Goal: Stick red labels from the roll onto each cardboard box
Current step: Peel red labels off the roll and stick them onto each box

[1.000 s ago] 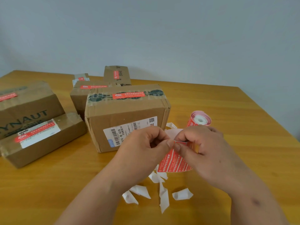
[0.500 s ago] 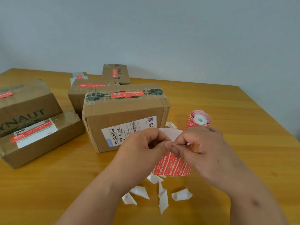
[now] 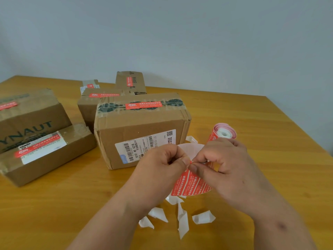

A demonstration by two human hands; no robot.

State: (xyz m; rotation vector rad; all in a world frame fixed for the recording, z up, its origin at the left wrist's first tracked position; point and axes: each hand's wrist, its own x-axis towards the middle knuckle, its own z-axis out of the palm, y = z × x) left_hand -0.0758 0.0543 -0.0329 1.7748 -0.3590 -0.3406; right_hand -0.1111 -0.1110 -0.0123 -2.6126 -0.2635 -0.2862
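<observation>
The left hand (image 3: 163, 166) and the right hand (image 3: 226, 167) met above the wooden table (image 3: 270, 141). Their thumbs and first fingers pinched the corner of one red label on the loose strip of red paper labels (image 3: 191, 184). The red label roll (image 3: 223, 133) stood just behind the right hand, beside the big brown cardboard box (image 3: 142, 127), which had a red label on top. White paper scraps (image 3: 182, 217) lay below the hands.

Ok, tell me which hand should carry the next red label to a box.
Probably the left hand: it pinches the label corner at the strip and sits nearest the boxes. The right hand grips the strip on the roll side.
</observation>
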